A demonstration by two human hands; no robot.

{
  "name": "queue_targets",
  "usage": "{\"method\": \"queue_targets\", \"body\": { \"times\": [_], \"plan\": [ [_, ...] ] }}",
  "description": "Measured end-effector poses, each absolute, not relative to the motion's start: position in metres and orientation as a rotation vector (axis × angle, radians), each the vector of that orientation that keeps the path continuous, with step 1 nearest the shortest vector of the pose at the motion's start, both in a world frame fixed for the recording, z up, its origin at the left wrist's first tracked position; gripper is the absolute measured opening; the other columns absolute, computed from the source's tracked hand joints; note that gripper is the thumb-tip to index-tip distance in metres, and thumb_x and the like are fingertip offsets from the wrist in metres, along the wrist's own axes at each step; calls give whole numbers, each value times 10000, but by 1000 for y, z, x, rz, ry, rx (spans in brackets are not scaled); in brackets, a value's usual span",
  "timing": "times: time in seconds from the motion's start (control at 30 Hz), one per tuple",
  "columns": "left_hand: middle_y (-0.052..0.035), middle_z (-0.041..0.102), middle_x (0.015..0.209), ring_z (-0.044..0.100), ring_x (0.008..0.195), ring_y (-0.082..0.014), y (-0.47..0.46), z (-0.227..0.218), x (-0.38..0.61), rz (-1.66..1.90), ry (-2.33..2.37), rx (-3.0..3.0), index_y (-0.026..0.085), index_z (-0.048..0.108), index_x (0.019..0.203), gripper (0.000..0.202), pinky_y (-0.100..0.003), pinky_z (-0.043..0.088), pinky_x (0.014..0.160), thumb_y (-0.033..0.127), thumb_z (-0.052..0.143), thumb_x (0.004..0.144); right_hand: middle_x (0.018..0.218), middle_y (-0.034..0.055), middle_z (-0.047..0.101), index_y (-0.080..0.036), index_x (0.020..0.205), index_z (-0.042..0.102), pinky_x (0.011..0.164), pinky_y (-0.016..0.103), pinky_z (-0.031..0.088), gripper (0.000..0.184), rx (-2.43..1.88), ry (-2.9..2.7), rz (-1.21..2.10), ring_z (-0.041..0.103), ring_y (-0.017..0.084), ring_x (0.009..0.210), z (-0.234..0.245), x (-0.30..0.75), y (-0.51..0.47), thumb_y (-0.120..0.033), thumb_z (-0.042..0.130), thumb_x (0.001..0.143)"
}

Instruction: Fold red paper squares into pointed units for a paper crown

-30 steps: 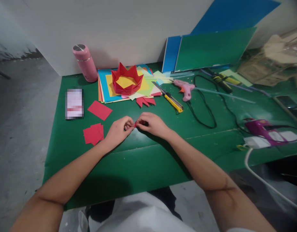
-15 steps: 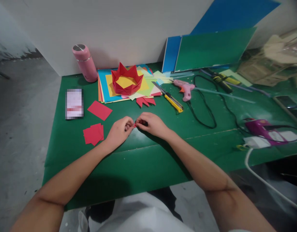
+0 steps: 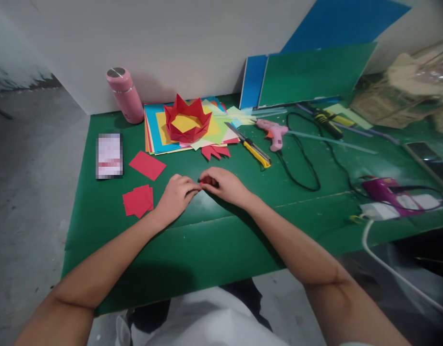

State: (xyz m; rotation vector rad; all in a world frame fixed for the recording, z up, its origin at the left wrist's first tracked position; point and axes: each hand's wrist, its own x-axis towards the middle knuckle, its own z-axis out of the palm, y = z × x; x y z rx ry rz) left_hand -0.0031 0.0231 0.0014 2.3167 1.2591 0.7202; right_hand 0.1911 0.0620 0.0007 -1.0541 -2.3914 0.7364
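Between my fingertips is a small piece of red paper [image 3: 203, 184], mostly hidden by the fingers. My left hand [image 3: 178, 194] pinches it from the left, and my right hand [image 3: 224, 185] pinches it from the right, both low over the green table. Left of my left hand lie a small stack of red paper squares [image 3: 139, 201] and a red paper rectangle [image 3: 148, 165]. Just beyond my hands are several folded red paper pieces [image 3: 215, 152]. Behind them, a pointed red paper ring [image 3: 188, 132] rests on a pile of coloured paper sheets [image 3: 153, 129].
A utility knife [image 3: 255, 153] and a pink glue gun [image 3: 274, 133] with a black cord lie to the right. A pink bottle [image 3: 126, 98] stands at the back left, near a blurred-out flat item [image 3: 109, 156]. A purple power strip [image 3: 387, 194] sits far right on the green table [image 3: 221, 250].
My left fingers have straightened and reached over the small red paper, while my right hand keeps its pinch. The whole view has shifted slightly.
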Motion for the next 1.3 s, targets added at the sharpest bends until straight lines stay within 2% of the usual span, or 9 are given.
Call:
{"method": "queue_targets", "body": {
  "times": [0.1,0.2,0.3,0.47,0.57,0.73,0.97,1.13,1.3],
  "plan": [
    [-61,669,911,512,801,-191,19,0,-3,692,1244,2463,194,713,909,182,-337,395,755,190,531,923,846,49,574,-182,1005,644,698,275,411,149,-1035,-2391,711,537,165,774,0,192,63,-231,611,868],
    [-78,638,926,502,831,-203,15,0,-3,704,1247,2525,175,699,957,197,-344,406,775,165,506,924,920,80,559,-168,913,661,762,298,417,93,-1021,-2417,642,539,187,859,0,193,63,-241,629,863],
    [-72,615,928,514,862,-204,13,-2,-3,783,1305,2447,163,670,911,155,-341,410,793,128,520,892,1002,88,583,-183,842,636,837,341,379,73,-1016,-2462,525,516,210,930,2,194,63,-254,644,855],
    [-77,589,967,518,911,-229,15,-6,-4,764,1439,2367,169,619,1003,156,-370,405,811,249,567,879,859,44,649,-196,825,602,792,342,302,113,-992,-2556,431,506,205,878,4,196,63,-283,592,897],
    [-80,568,949,508,894,-235,15,-8,-4,712,1448,2405,170,628,962,194,-377,402,798,340,559,898,847,45,659,-196,866,626,781,346,289,120,-980,-2583,376,499,197,843,3,195,61,-264,547,923],
    [-54,583,908,516,875,-207,17,-6,-5,780,1392,2306,179,603,866,122,-349,411,796,281,551,907,852,62,663,-203,872,662,784,368,296,197,-979,-2571,365,497,211,857,5,193,56,-264,490,947],
    [-10,613,836,514,645,-109,17,1,-3,1053,1296,1848,188,624,840,110,-228,424,579,298,616,848,813,44,674,-204,850,631,763,337,331,154,-1054,-2305,659,536,195,818,8,189,50,-288,523,919],
    [-17,659,764,584,686,-131,19,0,-2,1136,1301,1635,186,636,731,179,-252,478,622,350,664,795,791,29,675,-210,832,637,773,331,346,147,-1056,-2251,742,546,185,800,5,187,50,-288,539,910],
    [6,625,611,525,488,-91,21,0,-3,1050,1301,1384,172,641,709,223,-217,435,469,389,681,745,804,34,686,-207,830,643,780,331,347,160,-1045,-2256,718,558,185,811,4,186,50,-297,540,911]
  ]
}}
